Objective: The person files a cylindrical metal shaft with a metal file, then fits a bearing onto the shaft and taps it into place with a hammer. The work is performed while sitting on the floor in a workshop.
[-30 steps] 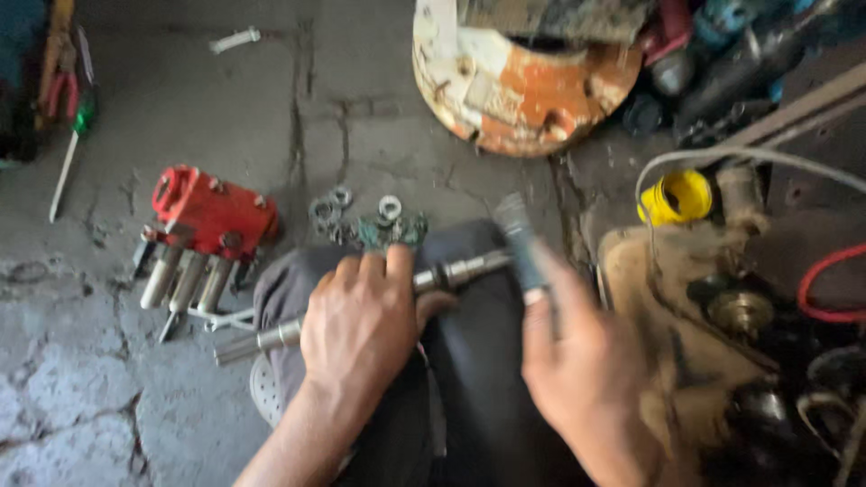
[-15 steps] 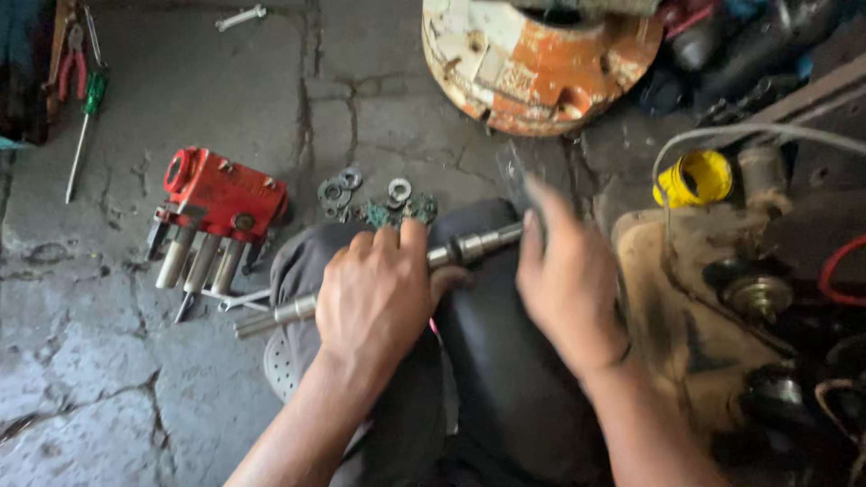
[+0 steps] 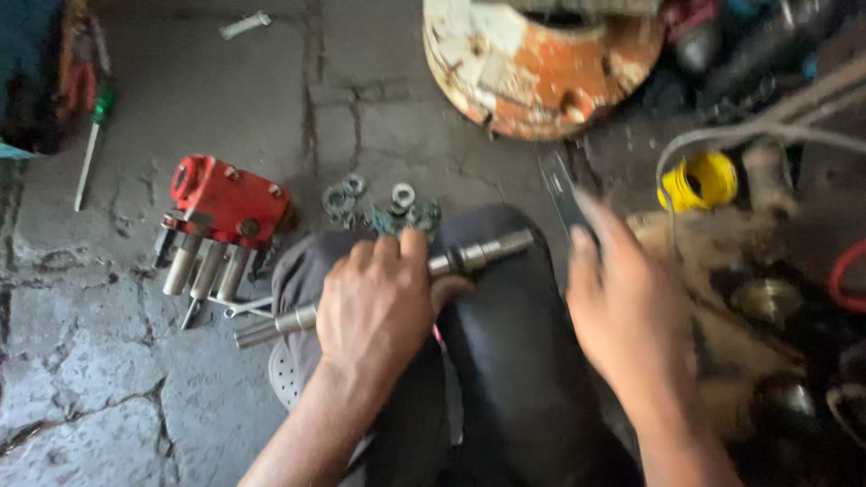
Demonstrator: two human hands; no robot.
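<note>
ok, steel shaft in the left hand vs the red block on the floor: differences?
The steel shaft is bare grey metal, one long slim rod; the red block is painted, squat, with several spools sticking out below. The shaft lies across the knee, gripped by the left hand; the block sits untouched on concrete.

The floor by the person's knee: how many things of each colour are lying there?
Red: 1, a valve block with steel spools
Yellow: 1, a tape roll
Green: 1, a green-handled screwdriver
Orange and white: 1, a round housing
Total: 4
The left hand grips a steel shaft; the right hand holds a flat tool.
</note>
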